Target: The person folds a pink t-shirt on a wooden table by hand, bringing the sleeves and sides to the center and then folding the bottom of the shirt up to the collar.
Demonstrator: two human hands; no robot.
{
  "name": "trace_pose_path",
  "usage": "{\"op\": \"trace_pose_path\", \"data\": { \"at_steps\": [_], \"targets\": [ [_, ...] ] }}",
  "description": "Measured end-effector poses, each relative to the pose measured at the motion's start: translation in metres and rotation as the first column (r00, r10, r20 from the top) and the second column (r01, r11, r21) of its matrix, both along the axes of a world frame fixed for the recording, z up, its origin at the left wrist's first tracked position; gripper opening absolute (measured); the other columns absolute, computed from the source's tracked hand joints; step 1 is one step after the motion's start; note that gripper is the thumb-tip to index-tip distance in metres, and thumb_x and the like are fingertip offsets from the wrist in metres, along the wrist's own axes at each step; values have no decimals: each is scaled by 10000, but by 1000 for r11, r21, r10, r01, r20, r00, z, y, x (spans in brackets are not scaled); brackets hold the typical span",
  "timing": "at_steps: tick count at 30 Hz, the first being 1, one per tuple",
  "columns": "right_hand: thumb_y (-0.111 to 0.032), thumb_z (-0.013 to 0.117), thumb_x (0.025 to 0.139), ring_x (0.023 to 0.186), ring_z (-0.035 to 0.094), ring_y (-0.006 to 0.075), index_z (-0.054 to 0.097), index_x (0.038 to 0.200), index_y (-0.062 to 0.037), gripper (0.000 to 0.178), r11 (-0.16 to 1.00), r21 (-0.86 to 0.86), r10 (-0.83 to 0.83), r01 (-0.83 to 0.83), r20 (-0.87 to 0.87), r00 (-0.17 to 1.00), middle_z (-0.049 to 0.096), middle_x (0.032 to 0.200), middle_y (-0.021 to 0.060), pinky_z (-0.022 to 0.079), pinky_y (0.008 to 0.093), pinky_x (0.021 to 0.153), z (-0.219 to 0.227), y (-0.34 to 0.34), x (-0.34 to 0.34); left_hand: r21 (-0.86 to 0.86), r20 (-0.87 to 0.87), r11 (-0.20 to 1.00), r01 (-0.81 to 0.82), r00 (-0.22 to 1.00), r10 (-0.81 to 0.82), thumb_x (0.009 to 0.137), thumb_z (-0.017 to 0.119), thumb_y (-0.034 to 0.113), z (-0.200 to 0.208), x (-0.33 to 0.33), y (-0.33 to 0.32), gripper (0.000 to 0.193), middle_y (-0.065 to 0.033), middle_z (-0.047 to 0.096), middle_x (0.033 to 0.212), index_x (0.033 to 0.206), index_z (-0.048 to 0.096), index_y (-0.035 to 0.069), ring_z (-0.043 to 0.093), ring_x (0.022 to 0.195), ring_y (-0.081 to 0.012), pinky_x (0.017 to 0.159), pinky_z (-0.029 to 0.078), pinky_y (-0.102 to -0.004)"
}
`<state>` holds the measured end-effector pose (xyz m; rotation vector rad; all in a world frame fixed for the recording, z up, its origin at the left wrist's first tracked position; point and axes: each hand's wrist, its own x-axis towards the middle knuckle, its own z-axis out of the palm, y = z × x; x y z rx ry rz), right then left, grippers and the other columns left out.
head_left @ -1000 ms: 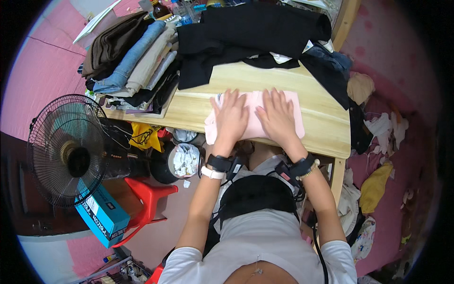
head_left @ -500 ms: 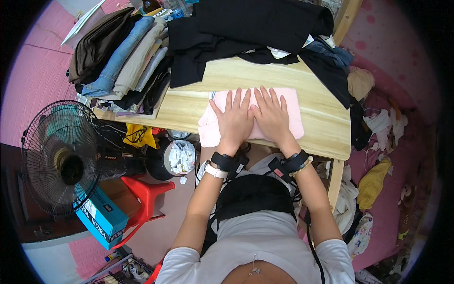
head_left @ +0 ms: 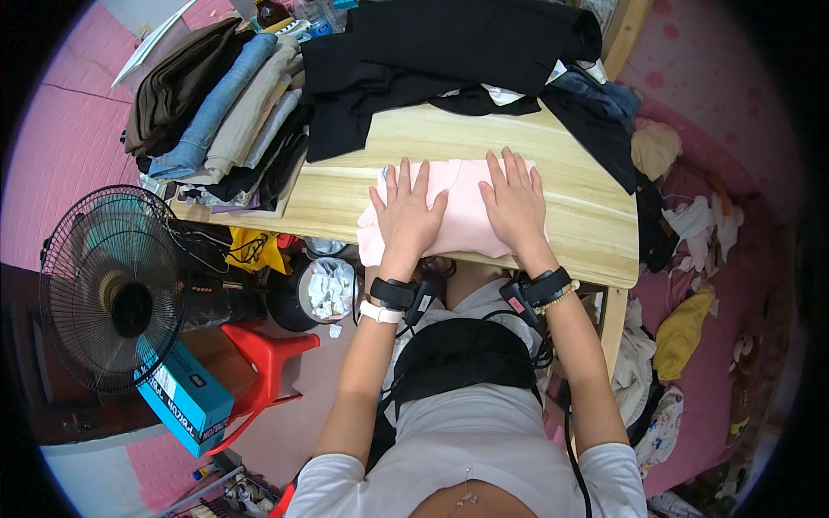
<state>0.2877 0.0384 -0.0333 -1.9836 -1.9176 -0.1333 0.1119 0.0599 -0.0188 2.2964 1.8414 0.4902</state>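
Note:
A folded pale pink garment (head_left: 462,211) lies flat on the wooden table (head_left: 587,216), its near left corner hanging a little over the front edge. On its left part rests my left hand (head_left: 409,216), palm down, with the fingers spread. My right hand (head_left: 516,205) lies flat on its right part, fingers pointing away from me. A strip of pink cloth shows between the two hands. Neither hand grips the cloth.
Folded trousers and jeans (head_left: 216,108) are stacked at the table's left. Black clothing (head_left: 466,52) spreads across the back. Left of the table stand a black fan (head_left: 129,298), a red stool (head_left: 268,363) and a bin (head_left: 328,289). Loose clothes (head_left: 682,332) lie on the right.
My hands have moved apart over the pink garment, the left one leftward and the right one rightward. They were side by side at its middle before.

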Motion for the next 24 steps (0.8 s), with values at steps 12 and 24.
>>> {"op": "trace_pose_path", "data": {
  "at_steps": [12,24],
  "targets": [
    [-362,420,954,1390,271,254,384,1421,-115,529,998,-54,-25,25,0,1000,328,1488,139,169,442,1133,1,0,-2,38,12,999,5,1000,-5,886,481,449,-2,0,-2,608,-156,310,1500,1407,426,140,251,1398,-337,1110,133,-577],
    [-336,447,944,1383,278,283,392,1404,-62,539,998,-65,-22,20,-25,999,345,1472,163,186,463,1122,8,-2,-3,114,4,993,-14,1000,14,888,496,401,1,4,-5,574,-159,344,1479,1389,447,126,285,1381,-335,1109,139,-572]
  ]
}}
